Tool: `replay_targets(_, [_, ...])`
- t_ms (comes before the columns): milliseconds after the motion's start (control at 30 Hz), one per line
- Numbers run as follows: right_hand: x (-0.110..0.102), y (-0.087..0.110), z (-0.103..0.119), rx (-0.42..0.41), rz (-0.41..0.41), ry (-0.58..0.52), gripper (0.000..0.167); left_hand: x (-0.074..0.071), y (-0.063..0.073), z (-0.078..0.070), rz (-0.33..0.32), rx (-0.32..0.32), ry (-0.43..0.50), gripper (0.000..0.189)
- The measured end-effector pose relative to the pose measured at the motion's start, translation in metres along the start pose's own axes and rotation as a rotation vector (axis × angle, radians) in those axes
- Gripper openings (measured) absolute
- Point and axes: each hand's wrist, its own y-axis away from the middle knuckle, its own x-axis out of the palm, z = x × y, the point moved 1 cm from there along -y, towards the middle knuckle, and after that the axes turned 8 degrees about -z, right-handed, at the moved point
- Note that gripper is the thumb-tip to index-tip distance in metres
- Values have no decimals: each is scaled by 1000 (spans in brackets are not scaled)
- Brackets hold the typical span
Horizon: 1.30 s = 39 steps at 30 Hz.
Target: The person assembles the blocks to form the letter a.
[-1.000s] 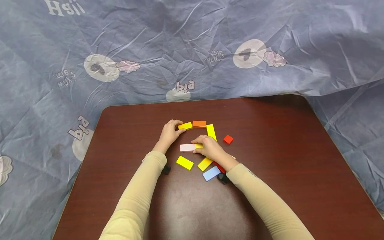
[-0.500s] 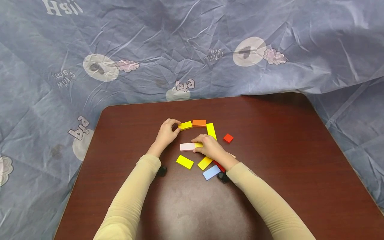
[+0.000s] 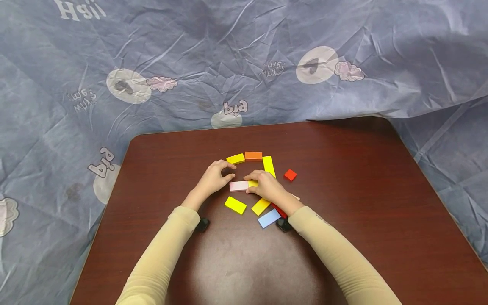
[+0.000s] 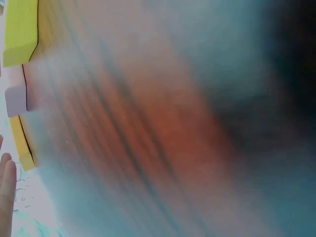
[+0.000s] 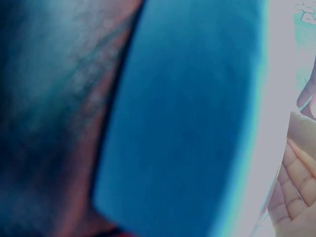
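Observation:
My right hand pinches a yellow block between thumb and fingers; much of that block is hidden under the hand. Against its left end lies a pale pink block. My left hand holds nothing, its thumb and fingers spread apart just beyond the pink block's left end. Farther back, a yellow block, an orange block and another yellow block form a bent row. In the left wrist view, the pink block shows at the left edge.
Nearer the person lie a loose yellow block, a deeper yellow block and a blue block. A dark red block is partly covered by the right wrist. A small red block sits apart on the brown table.
My left hand has let go of the yellow block at the row's left end and come back toward the pink block. The right hand stays in place.

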Motion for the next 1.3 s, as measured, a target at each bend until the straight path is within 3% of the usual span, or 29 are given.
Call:
replay_targets(333, [-8, 4, -3, 12, -38, -25, 48, 6, 14, 3, 66, 24, 5, 29])
replay_targets(767, [-22, 10, -11, 83, -53, -42, 49, 13, 16, 0, 109, 8, 21, 35])
replay_targets(1067, [-49, 19, -29, 152, -139, -82, 50, 13, 16, 3, 101, -9, 9, 33])
replay_targets(1300, [-69, 31, -51, 251, -201, -105, 51, 13, 18, 5, 85, -1, 3, 33])
